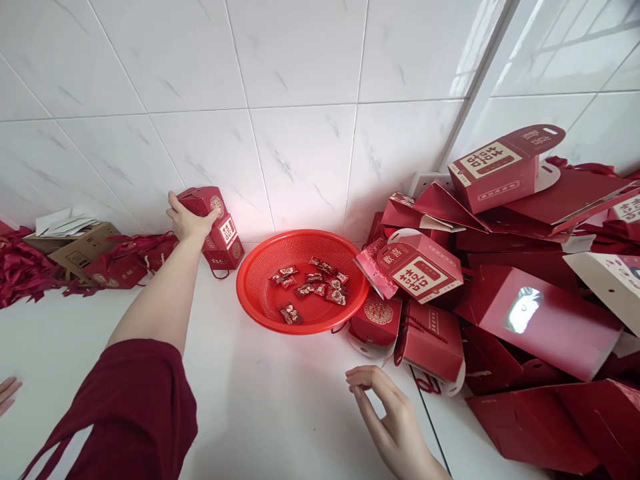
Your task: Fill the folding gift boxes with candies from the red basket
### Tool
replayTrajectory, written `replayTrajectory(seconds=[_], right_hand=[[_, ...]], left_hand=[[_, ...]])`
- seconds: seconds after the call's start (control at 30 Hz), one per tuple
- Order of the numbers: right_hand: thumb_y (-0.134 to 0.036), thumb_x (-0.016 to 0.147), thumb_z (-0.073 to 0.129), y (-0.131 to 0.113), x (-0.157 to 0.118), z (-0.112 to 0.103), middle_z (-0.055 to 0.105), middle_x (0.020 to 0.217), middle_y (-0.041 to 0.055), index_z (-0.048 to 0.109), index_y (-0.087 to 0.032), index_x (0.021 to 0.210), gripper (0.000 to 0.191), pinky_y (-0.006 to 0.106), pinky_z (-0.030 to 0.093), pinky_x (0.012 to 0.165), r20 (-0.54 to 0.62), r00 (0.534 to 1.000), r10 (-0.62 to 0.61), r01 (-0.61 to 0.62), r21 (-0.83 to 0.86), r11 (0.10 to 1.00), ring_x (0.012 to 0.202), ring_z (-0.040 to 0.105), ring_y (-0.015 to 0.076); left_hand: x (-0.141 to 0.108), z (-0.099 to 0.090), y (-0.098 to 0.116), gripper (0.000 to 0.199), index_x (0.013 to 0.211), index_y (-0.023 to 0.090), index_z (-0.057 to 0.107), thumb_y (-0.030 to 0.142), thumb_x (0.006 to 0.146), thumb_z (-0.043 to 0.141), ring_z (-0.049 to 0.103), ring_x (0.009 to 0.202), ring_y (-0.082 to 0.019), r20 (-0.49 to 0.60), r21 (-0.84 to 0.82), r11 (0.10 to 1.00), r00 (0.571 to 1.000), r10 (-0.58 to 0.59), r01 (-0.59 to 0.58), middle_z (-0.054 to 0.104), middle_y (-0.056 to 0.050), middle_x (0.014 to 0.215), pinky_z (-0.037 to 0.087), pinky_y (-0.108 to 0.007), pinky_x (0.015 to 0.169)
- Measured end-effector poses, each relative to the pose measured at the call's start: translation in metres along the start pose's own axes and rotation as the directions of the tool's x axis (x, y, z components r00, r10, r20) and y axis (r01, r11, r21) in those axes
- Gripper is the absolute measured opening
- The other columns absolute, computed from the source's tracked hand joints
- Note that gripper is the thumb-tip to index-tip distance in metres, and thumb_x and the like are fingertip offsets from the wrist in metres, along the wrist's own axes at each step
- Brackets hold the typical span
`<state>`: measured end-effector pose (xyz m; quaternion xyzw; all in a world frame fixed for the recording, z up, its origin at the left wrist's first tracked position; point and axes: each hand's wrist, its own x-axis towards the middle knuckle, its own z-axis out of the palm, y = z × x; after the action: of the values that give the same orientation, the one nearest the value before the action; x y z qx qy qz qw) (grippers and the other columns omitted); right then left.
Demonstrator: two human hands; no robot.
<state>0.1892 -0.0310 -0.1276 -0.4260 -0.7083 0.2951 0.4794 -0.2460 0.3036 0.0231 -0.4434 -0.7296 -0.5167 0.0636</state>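
Observation:
My left hand point(193, 217) grips the upper part of an upright red gift box point(225, 230) by the wall, thumb across its front. The box carries gold and white Chinese characters, and a dark red cord loop shows at its base. My right hand point(393, 413) hovers over the white table, its thumb and fingertips brought together with nothing visible in them. Between my hands, farther back, sits a red plastic basket point(250, 303). Several small red wrapped candies point(336, 291) lie in it. A folded red box point(376, 323) touches the basket's right side.
A large heap of red gift boxes point(540, 320) fills the right side. At the left stand a brown cardboard box point(90, 250), red ribbons point(23, 267) and more red boxes point(123, 263). Another person's fingers point(7, 393) show at the left edge. White tiled wall point(305, 167) rises behind.

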Motion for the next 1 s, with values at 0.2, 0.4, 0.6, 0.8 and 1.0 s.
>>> replayTrajectory(seconds=[0.2, 0.4, 0.6, 0.8, 1.0], right_hand=[[-0.019, 0.099, 0.047, 0.001, 0.001, 0.003, 0.067, 0.098, 0.0083, 0.061, -0.024, 0.104, 0.016, 0.03, 0.056, 0.076, -0.004, 1.0, -0.01, 0.01, -0.012, 1.0, 0.09, 0.067, 0.0209], [-0.021, 0.098, 0.045, 0.006, 0.001, 0.005, 0.067, 0.097, 0.0077, 0.059, -0.028, 0.101, 0.016, 0.032, 0.058, 0.074, -0.002, 1.0, -0.03, 0.03, -0.03, 0.999, 0.088, 0.069, 0.0236], [-0.018, 0.098, 0.046, 0.01, 0.004, 0.005, 0.067, 0.098, 0.0079, 0.058, -0.028, 0.103, 0.017, 0.031, 0.058, 0.076, 0.007, 0.998, -0.061, 0.061, -0.046, 0.997, 0.089, 0.069, 0.0226], [-0.015, 0.098, 0.046, 0.01, 0.002, 0.006, 0.067, 0.098, 0.008, 0.06, -0.024, 0.103, 0.017, 0.029, 0.057, 0.078, 0.026, 0.998, -0.063, 0.064, -0.041, 0.997, 0.091, 0.068, 0.0199], [-0.014, 0.097, 0.046, 0.007, 0.0, 0.004, 0.068, 0.099, 0.0082, 0.06, -0.024, 0.104, 0.018, 0.029, 0.058, 0.08, 0.04, 0.997, -0.059, 0.061, -0.061, 0.996, 0.092, 0.069, 0.0201]], left_hand=[[-0.005, 0.005, 0.003, 0.134, 0.154, 0.01, 0.005, 0.047, 0.058, 0.092, 0.046, 0.127, -0.043, -0.041, 0.059, 0.998, 0.999, 0.011, -0.008, 0.034, -0.026, 0.141, 0.031, -0.065, 0.108], [-0.026, 0.015, -0.017, 0.125, 0.151, 0.007, 0.005, 0.045, 0.065, 0.087, 0.033, 0.141, -0.042, -0.036, 0.035, 0.999, 0.999, 0.039, -0.037, 0.029, -0.03, 0.15, 0.026, -0.058, 0.117], [-0.025, 0.02, -0.034, 0.104, 0.14, 0.007, 0.026, 0.044, 0.064, 0.087, 0.037, 0.139, -0.036, -0.036, 0.016, 0.999, 0.998, 0.043, -0.043, 0.039, -0.024, 0.144, 0.032, -0.051, 0.117], [-0.015, 0.02, -0.04, 0.098, 0.136, 0.009, 0.033, 0.044, 0.061, 0.087, 0.048, 0.131, -0.038, -0.072, 0.073, 0.997, 0.997, 0.021, -0.016, 0.047, -0.024, 0.138, 0.041, -0.054, 0.111], [-0.014, 0.017, -0.04, 0.1, 0.136, 0.007, 0.034, 0.043, 0.059, 0.088, 0.047, 0.132, -0.039, -0.065, 0.072, 0.997, 0.998, 0.012, -0.008, 0.048, -0.026, 0.138, 0.041, -0.055, 0.111]])
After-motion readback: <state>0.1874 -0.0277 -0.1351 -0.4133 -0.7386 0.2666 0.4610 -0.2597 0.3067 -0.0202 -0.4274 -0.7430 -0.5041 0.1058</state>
